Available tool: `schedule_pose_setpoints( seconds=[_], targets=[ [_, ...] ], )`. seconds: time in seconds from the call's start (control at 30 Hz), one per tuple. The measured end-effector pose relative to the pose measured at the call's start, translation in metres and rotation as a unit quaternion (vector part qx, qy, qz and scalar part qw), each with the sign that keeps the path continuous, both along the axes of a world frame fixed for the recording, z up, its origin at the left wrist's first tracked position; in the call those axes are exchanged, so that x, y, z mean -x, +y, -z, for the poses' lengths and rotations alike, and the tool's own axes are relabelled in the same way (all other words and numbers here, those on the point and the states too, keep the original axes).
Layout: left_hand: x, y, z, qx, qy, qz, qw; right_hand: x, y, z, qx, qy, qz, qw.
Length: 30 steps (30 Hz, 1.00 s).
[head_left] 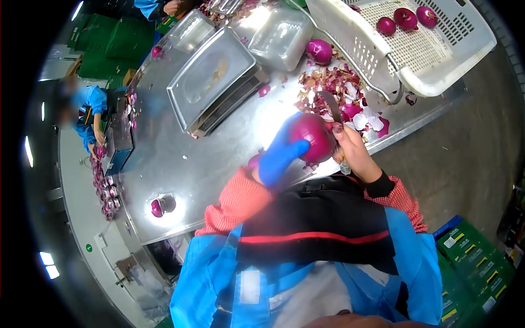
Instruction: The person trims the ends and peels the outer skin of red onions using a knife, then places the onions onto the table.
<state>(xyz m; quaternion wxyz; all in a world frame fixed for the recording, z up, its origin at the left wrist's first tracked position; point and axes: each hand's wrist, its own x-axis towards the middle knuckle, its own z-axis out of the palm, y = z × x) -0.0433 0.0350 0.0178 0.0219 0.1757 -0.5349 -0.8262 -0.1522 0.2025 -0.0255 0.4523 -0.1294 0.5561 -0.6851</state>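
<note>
Onion (313, 138) in hand (279, 158); crate labels (450, 241) illegible

Your gloved left hand (279, 158) curls in a grip, though blur makes its exact pose hard to tell. Just to its right, your bare right hand (354, 148) is closed, thumb toward the far side. Both forearms (235, 198) angle inward, away from you, in red-checked sleeves (403, 199).

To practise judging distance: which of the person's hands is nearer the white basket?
Right. The right hand is on the side of the held onion towards the white basket; the gloved left hand is on the far side.
</note>
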Motion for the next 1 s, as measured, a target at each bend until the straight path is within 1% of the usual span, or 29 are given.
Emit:
schedule_pose_setpoints(
  seconds=[0.07,0.1,0.13,0.17,0.2,0.23,0.33,0.37,0.43,0.47,0.53,0.57,0.67,0.7,0.73,0.77,0.83,0.87,0.93,0.97,1.0],
  targets=[
    [0.003,-0.001,0.002,-0.094,-0.028,0.046,0.994,0.001,-0.002,0.01,-0.017,0.068,-0.015,0.997],
    [0.005,0.002,0.01,-0.077,0.007,0.014,0.997,0.001,-0.004,0.006,-0.053,0.174,0.028,0.983],
    [0.006,0.003,0.013,-0.051,0.032,-0.008,0.998,0.001,-0.001,-0.001,-0.078,0.293,0.047,0.952],
    [0.007,0.005,0.014,-0.025,0.056,-0.029,0.998,0.001,0.004,-0.01,-0.103,0.406,0.065,0.906],
    [0.008,0.007,0.014,0.001,0.08,-0.051,0.995,0.0,0.008,-0.019,-0.128,0.513,0.081,0.845],
    [0.01,0.003,0.011,0.007,0.092,-0.028,0.995,-0.001,0.01,-0.025,-0.137,0.575,0.084,0.802],
    [0.01,0.01,0.01,0.029,0.101,-0.042,0.994,-0.002,0.007,-0.029,-0.195,0.63,0.049,0.75],
    [0.011,0.011,0.01,0.046,0.104,-0.038,0.993,-0.002,0.004,-0.028,-0.201,0.644,0.054,0.736],
    [0.011,0.014,0.007,0.08,0.108,-0.032,0.99,-0.001,0.003,-0.024,-0.209,0.643,0.056,0.734],
    [0.01,0.012,0.01,0.077,0.117,-0.03,0.99,-0.002,0.003,-0.021,-0.213,0.643,0.056,0.734],
    [0.01,0.005,0.019,0.072,0.136,-0.028,0.988,-0.003,0.013,-0.008,-0.237,0.614,0.051,0.751],
    [0.009,0.004,0.021,0.05,0.125,-0.039,0.99,-0.003,0.016,-0.004,-0.248,0.6,0.048,0.759],
    [0.008,0.004,0.022,-0.017,0.095,-0.06,0.993,-0.007,0.015,-0.003,-0.122,0.463,0.11,0.871],
    [0.009,0.005,0.022,-0.041,0.088,-0.063,0.993,-0.004,0.016,-0.016,-0.117,0.361,0.082,0.922],
    [0.011,0.006,0.023,-0.065,0.082,-0.064,0.992,-0.003,0.013,-0.019,-0.089,0.317,0.092,0.94],
    [0.012,0.008,0.022,-0.044,0.089,-0.061,0.993,-0.001,0.01,-0.021,-0.06,0.272,0.102,0.955],
    [0.013,0.013,0.019,-0.002,0.102,-0.056,0.993,0.006,0.007,-0.023,-0.049,0.246,0.086,0.964],
    [0.013,0.013,0.017,0.009,0.102,-0.035,0.994,0.009,0.006,-0.024,-0.043,0.232,0.077,0.969],
    [0.011,0.012,0.014,0.032,0.102,0.006,0.994,0.014,-0.004,-0.042,-0.054,0.295,0.054,0.952],
    [0.01,0.012,0.017,-0.003,0.096,0.004,0.995,0.018,-0.007,-0.021,-0.02,0.336,0.062,0.94],
    [0.01,0.01,0.022,-0.038,0.091,0.002,0.995,0.019,-0.002,-0.022,0.013,0.277,0.045,0.96]
  ],
)
